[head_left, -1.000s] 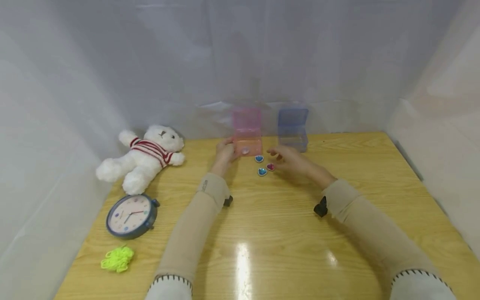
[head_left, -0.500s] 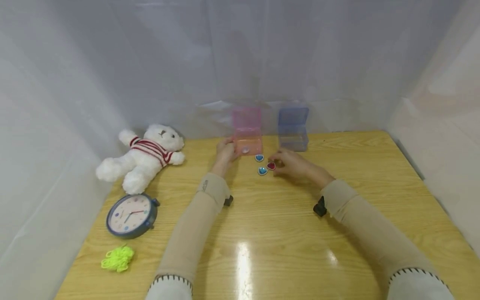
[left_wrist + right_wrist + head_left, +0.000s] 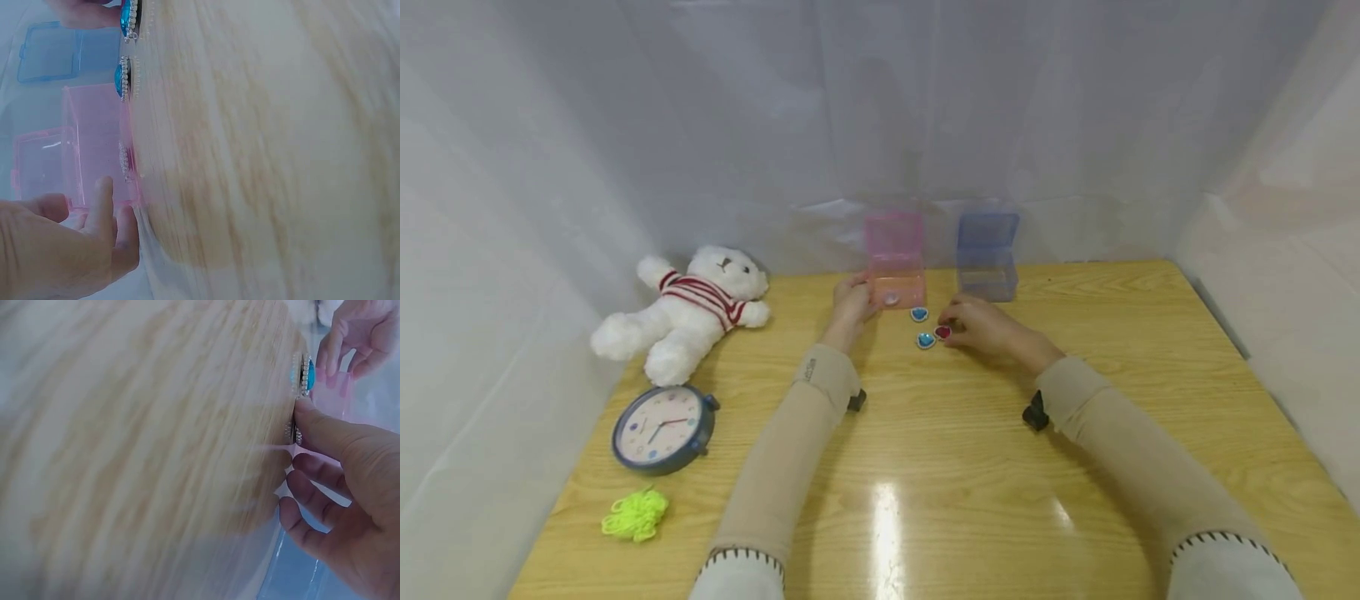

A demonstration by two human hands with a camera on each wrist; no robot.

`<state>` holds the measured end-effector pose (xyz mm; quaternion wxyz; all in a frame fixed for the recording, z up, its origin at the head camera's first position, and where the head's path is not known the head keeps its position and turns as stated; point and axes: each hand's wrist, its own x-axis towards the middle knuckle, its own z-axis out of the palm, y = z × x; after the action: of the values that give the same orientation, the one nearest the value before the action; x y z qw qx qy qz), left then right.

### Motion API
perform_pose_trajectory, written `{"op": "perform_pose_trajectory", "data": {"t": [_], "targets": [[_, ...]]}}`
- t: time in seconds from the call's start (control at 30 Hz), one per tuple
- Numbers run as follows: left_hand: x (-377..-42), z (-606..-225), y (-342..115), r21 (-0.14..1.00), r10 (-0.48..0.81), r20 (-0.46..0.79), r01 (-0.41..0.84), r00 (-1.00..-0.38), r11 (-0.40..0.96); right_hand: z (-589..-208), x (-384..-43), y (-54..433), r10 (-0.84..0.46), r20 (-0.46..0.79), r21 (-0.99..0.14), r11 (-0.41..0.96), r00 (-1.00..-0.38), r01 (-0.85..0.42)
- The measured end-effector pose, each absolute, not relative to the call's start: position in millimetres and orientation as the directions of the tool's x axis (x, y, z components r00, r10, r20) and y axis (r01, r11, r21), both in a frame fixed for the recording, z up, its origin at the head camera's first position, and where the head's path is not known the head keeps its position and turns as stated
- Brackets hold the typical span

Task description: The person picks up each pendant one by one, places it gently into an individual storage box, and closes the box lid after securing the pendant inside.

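My left hand (image 3: 852, 302) holds the left side of an open pink clear plastic box (image 3: 898, 292), its fingers at the wall in the left wrist view. Inside that box lies a pale gem with a beaded edge (image 3: 124, 160). My right hand (image 3: 987, 323) pinches a red heart-shaped gem (image 3: 943, 332) between thumb and index finger, low at the table top. Its other fingers (image 3: 303, 525) are loosely bent. Two blue heart-shaped gems with beaded white rims lie close by, one gem (image 3: 919, 314) near the pink box and one gem (image 3: 925, 340) nearer the front.
A blue clear box (image 3: 987, 283) stands open behind my right hand. To the left are a white teddy bear (image 3: 696, 312) in a striped sweater, a blue-rimmed clock (image 3: 658, 429) and a neon yellow bundle of string (image 3: 636, 516). A pale curtain (image 3: 880, 125) hangs behind the wooden table (image 3: 955, 492).
My right hand has moved slightly left and its thumb and finger have closed on the red gem. The left hand stays at the pink box.
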<state>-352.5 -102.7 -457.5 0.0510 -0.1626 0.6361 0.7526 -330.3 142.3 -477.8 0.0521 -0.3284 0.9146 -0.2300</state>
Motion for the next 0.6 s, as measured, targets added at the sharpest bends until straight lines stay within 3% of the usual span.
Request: {"op": "perform_pose_trajectory", "data": {"t": [0.3,0.6], "targets": [[-352.6,-457.1,-101.2,0.937,-0.138,-0.322,-0.295,-0.936,-0.189,-478.7,-331.5,139.4,-0.646,0.078,-0.326,0.703,-0.760,-0.631],[-353.3,-456.9,-100.1,0.936,-0.148,-0.324,-0.294,-0.934,-0.196,-480.0,-329.7,142.4,-0.636,0.135,-0.374,0.678,-0.760,-0.633]]}}
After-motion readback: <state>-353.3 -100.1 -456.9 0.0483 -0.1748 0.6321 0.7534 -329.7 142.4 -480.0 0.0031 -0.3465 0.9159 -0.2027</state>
